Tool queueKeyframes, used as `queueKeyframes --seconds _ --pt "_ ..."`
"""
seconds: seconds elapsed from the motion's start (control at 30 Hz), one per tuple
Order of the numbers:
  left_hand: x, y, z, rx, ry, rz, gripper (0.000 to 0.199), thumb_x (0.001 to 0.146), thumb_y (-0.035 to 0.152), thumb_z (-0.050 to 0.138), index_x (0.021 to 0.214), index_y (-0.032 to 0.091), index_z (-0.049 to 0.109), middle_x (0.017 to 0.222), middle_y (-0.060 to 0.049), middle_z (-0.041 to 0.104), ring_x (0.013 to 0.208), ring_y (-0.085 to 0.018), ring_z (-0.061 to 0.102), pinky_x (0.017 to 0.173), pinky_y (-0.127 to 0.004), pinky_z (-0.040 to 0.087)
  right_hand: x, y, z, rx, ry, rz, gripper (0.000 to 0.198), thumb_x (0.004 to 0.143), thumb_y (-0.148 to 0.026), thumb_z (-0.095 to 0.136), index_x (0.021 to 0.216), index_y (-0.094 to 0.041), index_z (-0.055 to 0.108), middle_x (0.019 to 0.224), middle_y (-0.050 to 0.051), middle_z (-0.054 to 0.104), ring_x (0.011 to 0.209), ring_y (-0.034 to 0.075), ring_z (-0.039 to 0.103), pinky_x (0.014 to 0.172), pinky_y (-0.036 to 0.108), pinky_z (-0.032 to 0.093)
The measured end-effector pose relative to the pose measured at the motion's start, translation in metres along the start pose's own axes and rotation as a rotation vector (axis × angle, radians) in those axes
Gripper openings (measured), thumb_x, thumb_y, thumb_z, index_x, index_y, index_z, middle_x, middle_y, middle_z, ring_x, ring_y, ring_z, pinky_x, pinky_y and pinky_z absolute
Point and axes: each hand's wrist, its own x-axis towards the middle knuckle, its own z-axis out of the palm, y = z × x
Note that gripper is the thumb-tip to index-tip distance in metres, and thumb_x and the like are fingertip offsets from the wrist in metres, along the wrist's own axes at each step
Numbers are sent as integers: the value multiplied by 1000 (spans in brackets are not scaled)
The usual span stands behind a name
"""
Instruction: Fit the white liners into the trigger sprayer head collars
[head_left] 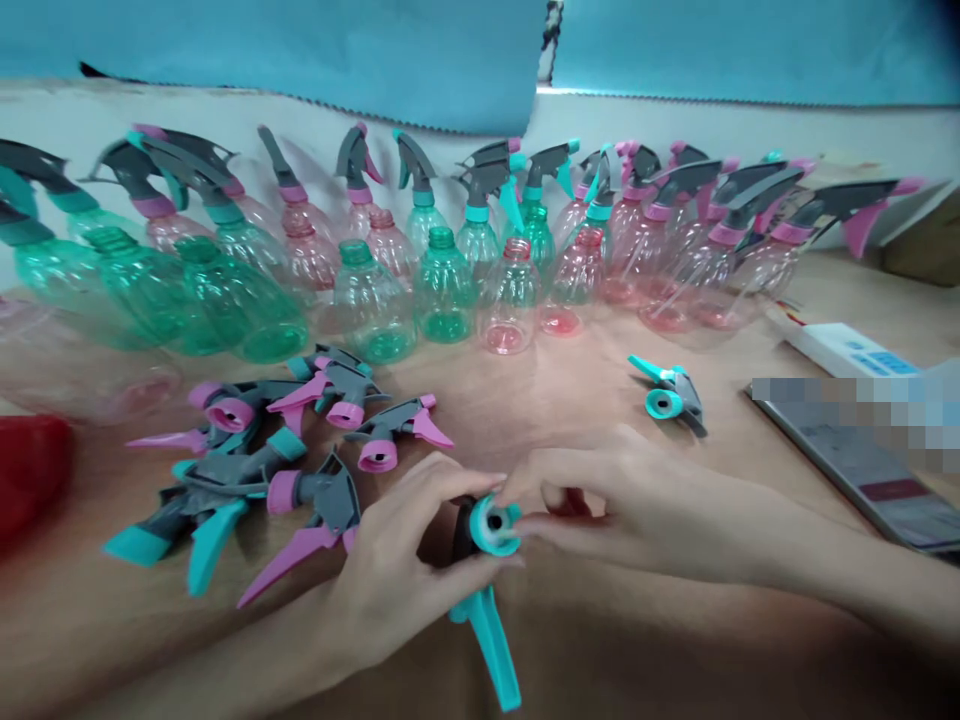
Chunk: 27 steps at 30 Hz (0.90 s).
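While the left hand grips a spray head (a teal one), the right hand pinches its collar.

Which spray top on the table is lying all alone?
The turquoise-and-grey trigger sprayer head just beyond the right hand. The other loose heads lie grouped together on the left.

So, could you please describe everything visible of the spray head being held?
The spray head looks plastic: grey body, turquoise trigger, turquoise collar with a pale inside and dark hole. The left hand holds it, opening towards the camera, trigger pointing down the picture; the right hand has fingertips at the collar.
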Motion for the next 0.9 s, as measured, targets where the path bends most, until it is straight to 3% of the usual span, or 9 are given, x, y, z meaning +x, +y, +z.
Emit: queueKeyframes --seconds 0.13,0.27,0.47,0.63,0.8,0.9 --pt "0 2 0 39 63 52 43 77 13 71 116 21 55 95 -2 58 86 -15 57 73 -26 48 0 3 -6 111 42 7 27 82 -36 67 104 -22 61 65 -7 55 55 6 48 50 17 37" --pt "0 3 0 4 117 64 37 75 10 71 109 18 58 95 -2 56 87 -14 56 73 -24 47 5 9 -5 201 -58 133 45 69 -47 75 100 -20 55 77 -4 58 67 10 54 54 19 42" --pt "-3 3 0 -91 141 86 36 74 24 77 103 18 57 95 -2 58 88 -15 56 78 -26 47 8 15 7 106 -78 107 57 71 -50 72 114 -21 50 100 1 57 83 14 55 69 26 47" --pt "-9 6 2 -151 129 59 41 73 29 77 107 21 55 99 -2 58 92 -15 57 80 -24 47 9 13 16 198 -103 65 64 70 -44 75 124 -23 46 117 4 55 104 18 53 87 31 47" --pt "-13 8 1 -122 111 84 36 80 34 70 110 22 53 102 -2 56 96 -15 56 83 -24 47 10 6 30 583 -186 171 56 72 -39 75 118 -23 46 108 2 57 89 15 58 69 25 51" --pt "-12 10 -1 -25 67 40 33 85 37 63 113 23 51 107 -3 51 102 -17 52 88 -28 45 8 2 30 578 -190 242 47 75 -41 72 110 -22 48 93 -2 55 75 11 54 58 21 46"
